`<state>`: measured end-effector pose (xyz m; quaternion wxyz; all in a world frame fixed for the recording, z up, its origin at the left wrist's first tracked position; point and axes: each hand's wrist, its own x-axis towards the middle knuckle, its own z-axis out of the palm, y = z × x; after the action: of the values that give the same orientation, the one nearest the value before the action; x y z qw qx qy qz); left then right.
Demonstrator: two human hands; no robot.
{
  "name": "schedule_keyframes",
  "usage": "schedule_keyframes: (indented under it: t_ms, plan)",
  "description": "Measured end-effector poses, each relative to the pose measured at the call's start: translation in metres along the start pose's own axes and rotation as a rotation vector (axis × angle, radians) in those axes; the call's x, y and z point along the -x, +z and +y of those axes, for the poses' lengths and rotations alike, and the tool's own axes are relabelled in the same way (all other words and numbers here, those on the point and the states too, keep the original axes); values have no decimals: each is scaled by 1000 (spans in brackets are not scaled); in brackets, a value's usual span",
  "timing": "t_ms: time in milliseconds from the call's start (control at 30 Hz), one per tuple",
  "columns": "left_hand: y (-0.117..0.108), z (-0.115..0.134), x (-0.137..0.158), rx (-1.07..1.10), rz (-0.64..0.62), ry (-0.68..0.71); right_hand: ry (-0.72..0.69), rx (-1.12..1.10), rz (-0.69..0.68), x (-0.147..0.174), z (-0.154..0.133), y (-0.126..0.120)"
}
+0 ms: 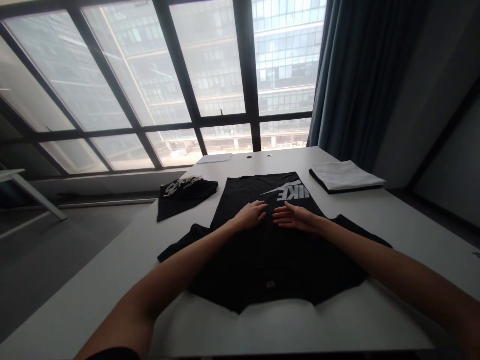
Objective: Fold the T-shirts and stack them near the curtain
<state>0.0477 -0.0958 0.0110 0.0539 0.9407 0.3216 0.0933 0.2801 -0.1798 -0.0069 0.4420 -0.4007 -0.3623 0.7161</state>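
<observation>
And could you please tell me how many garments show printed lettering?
2: the spread black shirt in the middle and the folded black garment left of it. More may be hidden in the right-hand stack.

Two hands (250, 215) (294, 218), one spread shirt (273, 257), two folded bundles (187, 199) (345, 176).

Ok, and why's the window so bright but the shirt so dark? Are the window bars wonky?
Head view: daylight makes the window pale and hazy, probably leaving the black shirt dim, its creases hard to see; same head view: the window bars slant, perhaps from a tilted, wide lens.
</observation>
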Motion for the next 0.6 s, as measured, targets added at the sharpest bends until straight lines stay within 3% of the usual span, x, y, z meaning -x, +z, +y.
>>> schedule_keyframes:
  t_ms: [133,267,400,500,600]
  plan:
    - [10,-4,-30,4,69,9,-111,-184,167,-16,-19,-28]
    - [17,12,-38,48,127,80,-137,-190,245,-44,-42,-44]
    - [32,23,-32,104,78,220,30,-115,85,-68,-57,-65]
    - [43,21,-28,140,-16,221,122,-72,-62,-89,-75,-99]
    - [47,17,-28,181,-44,209,63,-84,14,-125,-104,-141]
